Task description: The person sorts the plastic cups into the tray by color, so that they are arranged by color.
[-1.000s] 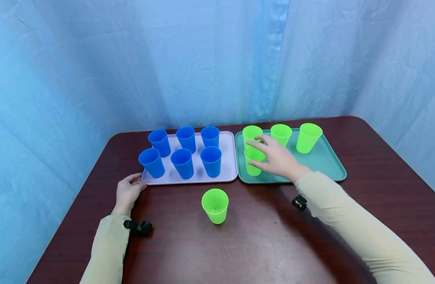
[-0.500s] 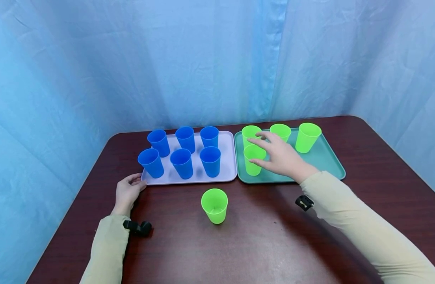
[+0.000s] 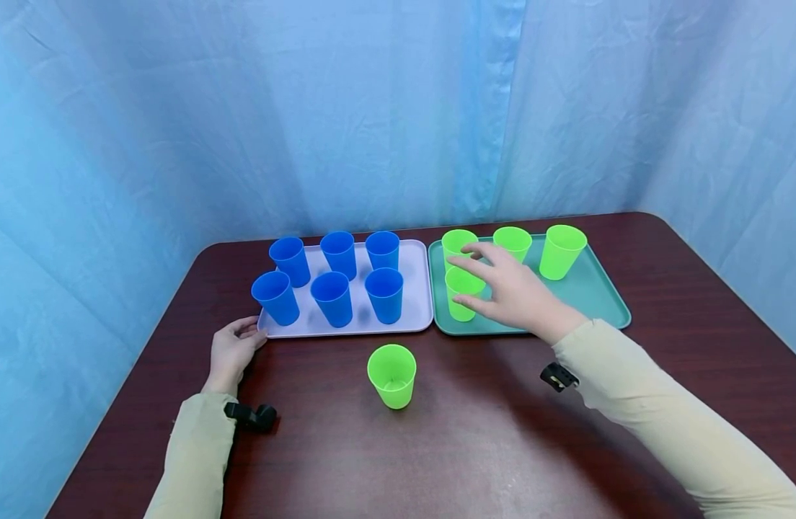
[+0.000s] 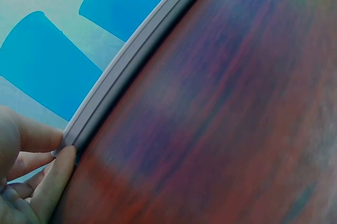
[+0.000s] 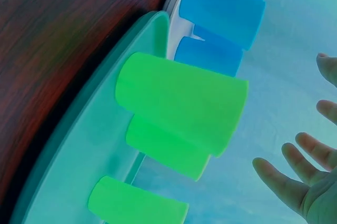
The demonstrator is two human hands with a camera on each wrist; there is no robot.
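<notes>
My right hand (image 3: 497, 285) hovers open over the green tray (image 3: 593, 290), fingers spread beside the front-left green cup (image 3: 461, 297). In the right wrist view the fingers (image 5: 295, 174) stand apart from that cup (image 5: 179, 95). Three more green cups (image 3: 513, 242) line the tray's back. A single green cup (image 3: 391, 375) stands upright on the table in front of the trays. My left hand (image 3: 232, 347) rests on the table, its fingers (image 4: 55, 174) touching the near left corner of the lavender tray (image 4: 121, 76), which holds several blue cups (image 3: 333, 295).
The two trays sit side by side at the back of the dark wooden table (image 3: 476, 440). Blue curtain surrounds the table on all sides. The table's corners are rounded, and bare wood stretches right of the green tray.
My right hand has drawn back slightly to the right, away from the front-left green cup. The left hand and all cups stay put.
</notes>
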